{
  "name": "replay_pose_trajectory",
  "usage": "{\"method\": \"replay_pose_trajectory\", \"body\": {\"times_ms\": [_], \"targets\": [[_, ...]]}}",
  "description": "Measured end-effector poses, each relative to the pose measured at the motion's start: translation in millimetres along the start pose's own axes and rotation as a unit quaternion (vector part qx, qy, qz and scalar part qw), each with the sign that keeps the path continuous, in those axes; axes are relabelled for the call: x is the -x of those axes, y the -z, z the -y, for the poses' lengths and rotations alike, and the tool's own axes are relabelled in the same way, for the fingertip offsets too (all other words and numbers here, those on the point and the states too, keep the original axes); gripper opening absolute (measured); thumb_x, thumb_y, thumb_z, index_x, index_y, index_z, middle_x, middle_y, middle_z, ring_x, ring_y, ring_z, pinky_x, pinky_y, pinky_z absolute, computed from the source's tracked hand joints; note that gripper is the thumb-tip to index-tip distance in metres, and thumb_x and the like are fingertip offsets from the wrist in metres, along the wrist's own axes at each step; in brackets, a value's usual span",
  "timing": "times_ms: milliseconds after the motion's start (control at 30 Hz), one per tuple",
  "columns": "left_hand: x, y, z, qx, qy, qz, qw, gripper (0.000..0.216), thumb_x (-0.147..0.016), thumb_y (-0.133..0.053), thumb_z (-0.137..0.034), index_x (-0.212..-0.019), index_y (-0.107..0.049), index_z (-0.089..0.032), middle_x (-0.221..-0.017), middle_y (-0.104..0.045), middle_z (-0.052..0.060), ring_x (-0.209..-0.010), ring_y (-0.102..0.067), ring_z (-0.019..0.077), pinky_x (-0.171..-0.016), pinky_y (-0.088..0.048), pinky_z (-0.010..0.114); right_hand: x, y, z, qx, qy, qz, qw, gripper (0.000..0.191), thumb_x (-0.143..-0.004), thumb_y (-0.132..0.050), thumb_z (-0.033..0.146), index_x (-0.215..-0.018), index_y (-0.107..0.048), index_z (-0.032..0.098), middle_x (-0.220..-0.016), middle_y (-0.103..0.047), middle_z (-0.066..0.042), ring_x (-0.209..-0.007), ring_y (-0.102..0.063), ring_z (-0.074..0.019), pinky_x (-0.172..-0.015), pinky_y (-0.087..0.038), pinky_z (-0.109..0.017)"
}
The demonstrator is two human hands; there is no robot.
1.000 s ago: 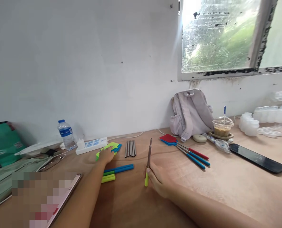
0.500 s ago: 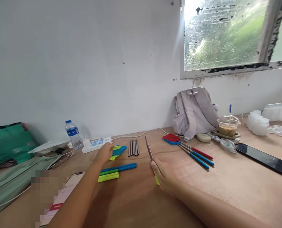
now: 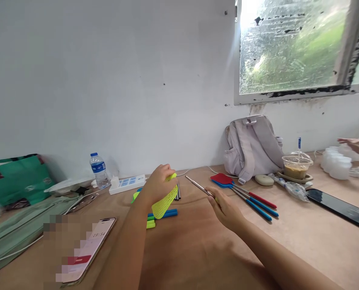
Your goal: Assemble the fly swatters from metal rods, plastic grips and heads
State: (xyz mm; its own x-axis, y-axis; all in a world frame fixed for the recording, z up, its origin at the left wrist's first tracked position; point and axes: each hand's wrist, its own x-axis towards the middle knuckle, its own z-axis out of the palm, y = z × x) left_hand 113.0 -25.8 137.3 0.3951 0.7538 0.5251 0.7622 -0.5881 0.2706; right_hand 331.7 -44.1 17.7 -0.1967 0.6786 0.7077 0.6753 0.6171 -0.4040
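Observation:
My left hand [image 3: 157,182] is raised above the wooden table [image 3: 197,249], closed on a yellow-green perforated swatter head [image 3: 164,202] that hangs down from it. My right hand [image 3: 224,207] grips a thin metal telescopic rod [image 3: 198,186] that points up and to the left toward the swatter head. Under my left hand lie blue and green handle sleeves [image 3: 161,215], another swatter head partly hidden, and several metal rods [image 3: 177,195].
Finished red and blue swatters [image 3: 242,192] lie by a grey backpack [image 3: 252,147]. Drink cup [image 3: 297,166], black phone [image 3: 339,205], white jars [image 3: 336,165] and another person's hand [image 3: 356,145] are at right. A phone [image 3: 87,251], power strip [image 3: 127,183], water bottle [image 3: 98,170] and green bags sit at left.
My left hand picked the yellow-green swatter head off the pile and lifted it. My right hand tilted the metal rod from upright to pointing left toward it. Another person's hand appeared at right.

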Motion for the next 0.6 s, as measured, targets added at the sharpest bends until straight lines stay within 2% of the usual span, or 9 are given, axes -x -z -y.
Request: {"method": "replay_pose_trajectory", "body": {"times_ms": [100, 200, 367, 500, 600], "targets": [[4, -2, -5, -0.114, -0.028, 0.004, 0.993, 0.021, -0.07, -0.047, -0.03, -0.052, -0.041, -0.02, -0.064, -0.044, 0.002, -0.071, -0.042, 0.0184, -0.064, -0.036, 0.031, 0, 5, 0, 0.025, 0.024, 0.005, 0.999, 0.024, -0.089, -0.031, 0.027, -0.103, -0.049, 0.02, -0.093, -0.057, -0.008, -0.074, -0.057, -0.018, -0.061, -0.044, -0.028], [4, -11, -1, -0.183, -0.048, 0.013, 0.982, 0.017, -0.067, -0.05, -0.026, -0.052, -0.044, -0.02, -0.067, -0.046, 0.004, -0.074, -0.041, 0.0201, -0.068, -0.035, 0.035, 0, 8, -1, 0.018, 0.056, -0.004, 0.998, 0.021, -0.087, -0.033, 0.022, -0.096, -0.051, 0.02, -0.092, -0.052, -0.009, -0.073, -0.055, -0.0167, -0.06, -0.044, -0.027], [2, -23, 5, -0.17, -0.073, 0.083, 0.979, 0.013, -0.065, -0.052, -0.024, -0.054, -0.046, -0.02, -0.073, -0.047, 0.004, -0.077, -0.041, 0.0211, -0.069, -0.036, 0.035, -1, 10, -5, 0.025, 0.074, -0.023, 0.997, 0.02, -0.085, -0.032, 0.018, -0.089, -0.051, 0.021, -0.09, -0.049, -0.008, -0.074, -0.053, -0.0162, -0.065, -0.044, -0.028], [3, -22, 7, -0.158, -0.077, 0.096, 0.98, 0.011, -0.062, -0.05, -0.02, -0.052, -0.046, -0.02, -0.071, -0.046, 0.003, -0.074, -0.043, 0.02, -0.067, -0.036, 0.033, -3, 13, -4, 0.023, 0.012, -0.016, 1.0, 0.022, -0.09, -0.028, 0.025, -0.087, -0.049, 0.021, -0.088, -0.049, -0.006, -0.07, -0.053, -0.015, -0.064, -0.044, -0.028], [4, -20, 7, -0.157, -0.068, 0.101, 0.98, 0.011, -0.061, -0.048, -0.02, -0.051, -0.043, -0.019, -0.07, -0.045, 0.003, -0.07, -0.043, 0.0184, -0.06, -0.034, 0.031, -5, 14, -3, 0.033, -0.009, 0.014, 0.999, 0.026, -0.091, -0.029, 0.034, -0.081, -0.048, 0.021, -0.083, -0.049, -0.004, -0.065, -0.051, -0.0139, -0.061, -0.043, -0.027]]}}
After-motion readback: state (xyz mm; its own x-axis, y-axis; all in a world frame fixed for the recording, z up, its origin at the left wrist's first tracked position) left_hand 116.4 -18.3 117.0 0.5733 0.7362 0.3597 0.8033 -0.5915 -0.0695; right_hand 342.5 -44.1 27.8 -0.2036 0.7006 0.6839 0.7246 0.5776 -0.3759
